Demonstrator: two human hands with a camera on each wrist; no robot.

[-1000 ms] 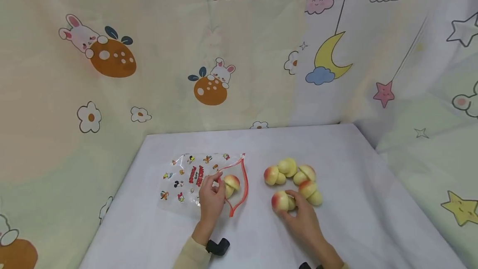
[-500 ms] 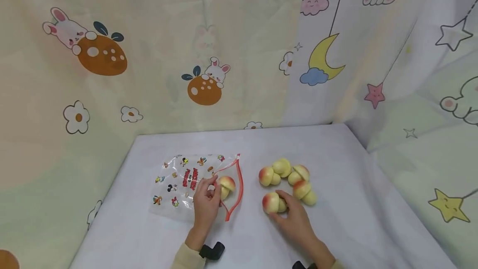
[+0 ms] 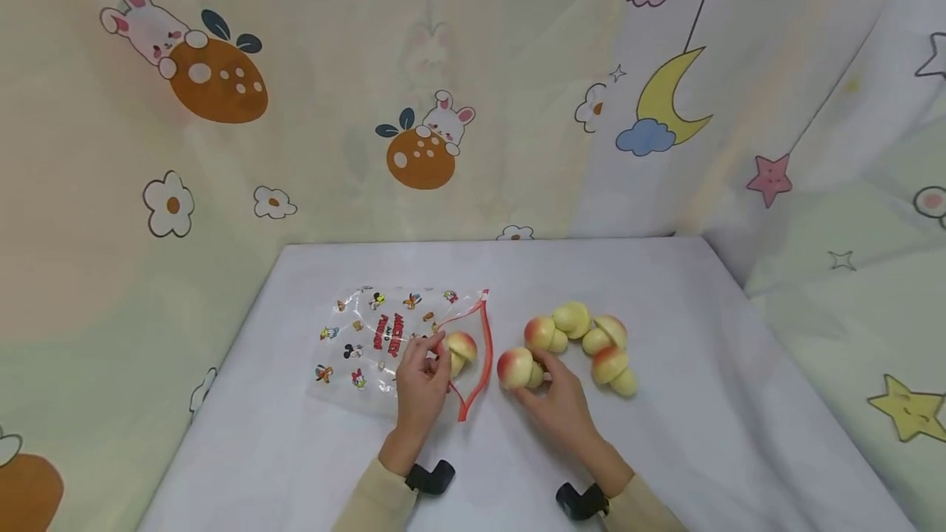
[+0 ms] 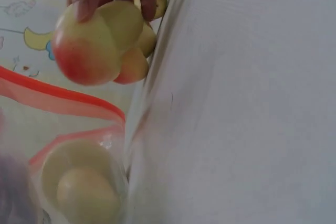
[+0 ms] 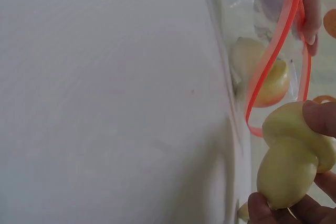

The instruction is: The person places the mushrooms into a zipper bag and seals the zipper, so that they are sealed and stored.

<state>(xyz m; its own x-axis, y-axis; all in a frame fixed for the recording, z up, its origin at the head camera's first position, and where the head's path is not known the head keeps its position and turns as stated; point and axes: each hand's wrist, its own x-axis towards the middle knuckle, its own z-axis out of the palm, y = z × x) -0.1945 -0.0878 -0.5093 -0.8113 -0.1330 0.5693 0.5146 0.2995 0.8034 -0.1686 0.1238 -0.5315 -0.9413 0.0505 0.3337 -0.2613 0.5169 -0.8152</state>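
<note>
A clear zip bag (image 3: 340,388) with cartoon prints and a red zip edge lies on the table, its mouth gaping toward the right. My left hand (image 3: 420,391) pinches the bag's near side at the opening. Just inside the mouth is a yellow mushroom with a red-tinged cap (image 3: 463,346), partly covered by the fingers. My right hand (image 3: 563,410) grips another such mushroom (image 5: 287,174) between thumb and fingers, its red-tinged cap toward the bag. That mushroom is close to the right of the red zip edge (image 5: 277,43), apart from it in the head view.
Several more yellow mushrooms (image 3: 572,318) sit in a cluster at the right, behind the right hand. The white-covered table (image 3: 695,433) meets a cartoon-printed curtain (image 3: 332,121) at its back edge. Each wrist wears a black camera mount (image 3: 431,479).
The right hand has carried its mushroom leftward and away from the cluster, toward the bag mouth. The left hand keeps its hold on the bag. The head view has shifted slightly.
</note>
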